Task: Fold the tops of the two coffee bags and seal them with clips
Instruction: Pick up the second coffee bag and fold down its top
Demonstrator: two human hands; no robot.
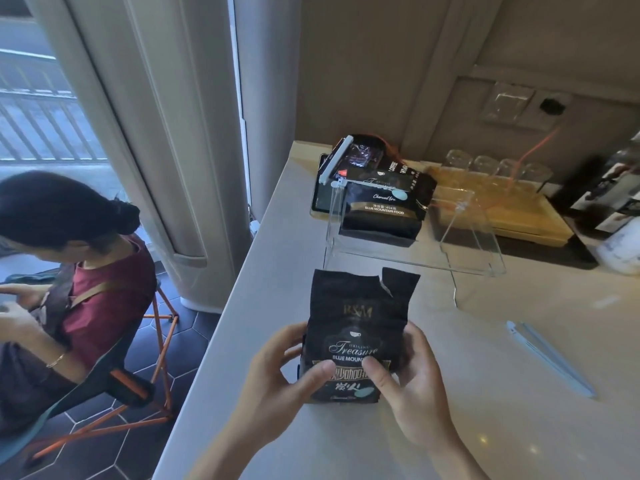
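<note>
A black coffee bag [356, 317] stands upright on the pale counter [485, 393], its torn top open and unfolded. My left hand [280, 368] grips its left side and my right hand [405, 375] grips its right side, both thumbs pressed on the front label. A second black coffee bag [384, 199] lies farther back under a clear acrylic stand [464, 233], with its top folded and a long white clip [335, 161] across it. A pale blue clip [550, 358] lies loose on the counter to my right.
A wooden tray [512, 209] with several upturned glasses sits at the back by the wall. A dark appliance [609, 188] stands at far right. A person sits on an orange-framed folding chair [138, 382] to the left, below the counter's edge.
</note>
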